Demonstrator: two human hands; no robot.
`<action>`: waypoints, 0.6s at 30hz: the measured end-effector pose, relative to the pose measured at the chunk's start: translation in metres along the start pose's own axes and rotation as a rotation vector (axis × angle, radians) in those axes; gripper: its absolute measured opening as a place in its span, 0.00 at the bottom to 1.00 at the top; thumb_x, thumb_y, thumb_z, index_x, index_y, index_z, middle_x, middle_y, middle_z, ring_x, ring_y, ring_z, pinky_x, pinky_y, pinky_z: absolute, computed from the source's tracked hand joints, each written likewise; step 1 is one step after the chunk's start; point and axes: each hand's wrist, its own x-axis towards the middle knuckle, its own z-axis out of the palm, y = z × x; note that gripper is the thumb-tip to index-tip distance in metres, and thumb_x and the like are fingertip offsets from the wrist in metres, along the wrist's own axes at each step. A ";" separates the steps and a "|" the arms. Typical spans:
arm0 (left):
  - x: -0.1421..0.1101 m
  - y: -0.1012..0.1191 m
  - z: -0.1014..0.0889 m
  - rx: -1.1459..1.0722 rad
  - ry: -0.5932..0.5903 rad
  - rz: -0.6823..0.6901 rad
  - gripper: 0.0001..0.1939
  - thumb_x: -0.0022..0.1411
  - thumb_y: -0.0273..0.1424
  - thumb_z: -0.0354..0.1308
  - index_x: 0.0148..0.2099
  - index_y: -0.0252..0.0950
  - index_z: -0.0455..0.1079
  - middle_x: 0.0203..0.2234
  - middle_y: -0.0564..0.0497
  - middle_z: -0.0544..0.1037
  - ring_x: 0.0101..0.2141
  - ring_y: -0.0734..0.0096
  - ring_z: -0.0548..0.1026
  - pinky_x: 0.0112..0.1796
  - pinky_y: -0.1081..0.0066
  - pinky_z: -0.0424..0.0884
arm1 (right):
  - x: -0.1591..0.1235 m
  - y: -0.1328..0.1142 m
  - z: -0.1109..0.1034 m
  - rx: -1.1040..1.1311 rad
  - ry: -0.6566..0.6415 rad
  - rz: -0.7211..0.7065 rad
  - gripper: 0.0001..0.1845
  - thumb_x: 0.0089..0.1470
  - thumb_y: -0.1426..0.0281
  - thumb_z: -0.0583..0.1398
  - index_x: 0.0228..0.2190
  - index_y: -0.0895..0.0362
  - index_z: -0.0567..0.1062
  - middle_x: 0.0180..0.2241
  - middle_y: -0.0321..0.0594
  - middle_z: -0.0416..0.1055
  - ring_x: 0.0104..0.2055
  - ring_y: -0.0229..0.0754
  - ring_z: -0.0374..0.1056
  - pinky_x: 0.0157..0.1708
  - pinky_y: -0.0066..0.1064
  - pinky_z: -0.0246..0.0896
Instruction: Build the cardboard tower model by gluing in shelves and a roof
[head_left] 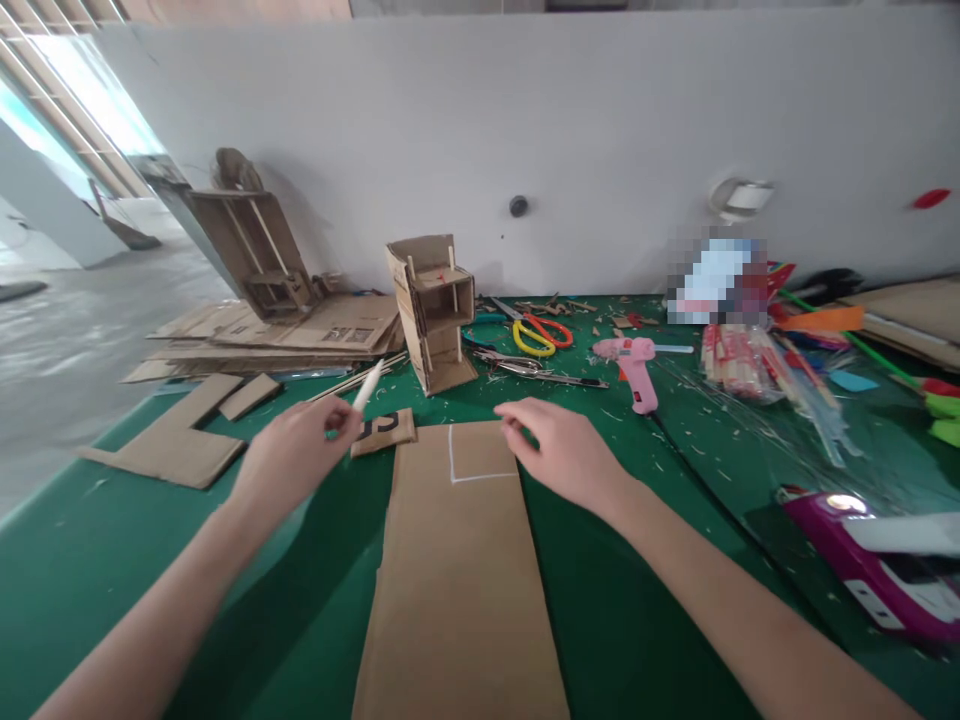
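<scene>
A long cardboard sheet (457, 580) lies lengthwise in front of me. White lines on its far end mark out a corner shape. My left hand (300, 450), left of the sheet, is closed in a pinch around a slim white pen (367, 388) that points up and away. At the sheet's far right corner is my right hand (562, 450), its thumb and forefinger slightly apart with nothing visible between them. Whether it touches the sheet is hard to tell. A small printed cardboard strip (384, 432) sits against the sheet's far left corner.
Beyond the sheet stands a small cardboard shelf model (431, 310). Scissors (536, 332) and a pink glue gun (634, 365) with a black cord are behind my right hand. Cut cardboard pieces (169, 440) lie left; a purple device (870, 565) is at right. A white wall (585, 120) bounds the back.
</scene>
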 end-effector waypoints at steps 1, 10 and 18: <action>0.005 -0.013 0.001 0.073 -0.030 0.029 0.16 0.62 0.44 0.50 0.35 0.39 0.72 0.30 0.47 0.77 0.30 0.63 0.73 0.27 0.72 0.58 | 0.005 0.008 -0.004 -0.065 0.021 0.060 0.14 0.60 0.72 0.53 0.46 0.56 0.74 0.42 0.43 0.76 0.41 0.47 0.72 0.37 0.38 0.68; 0.011 -0.034 0.007 0.268 0.077 0.017 0.25 0.66 0.43 0.41 0.54 0.33 0.67 0.45 0.36 0.74 0.47 0.40 0.73 0.40 0.56 0.66 | 0.103 0.072 -0.027 -0.327 -0.051 0.468 0.17 0.62 0.75 0.50 0.50 0.65 0.70 0.45 0.57 0.74 0.48 0.51 0.72 0.43 0.36 0.64; -0.058 0.057 0.001 0.279 -0.267 0.185 0.25 0.65 0.46 0.45 0.54 0.38 0.71 0.52 0.39 0.74 0.48 0.42 0.74 0.43 0.48 0.71 | 0.139 0.087 -0.009 -0.459 -0.114 0.689 0.18 0.58 0.74 0.56 0.49 0.64 0.73 0.50 0.60 0.72 0.56 0.55 0.66 0.51 0.43 0.59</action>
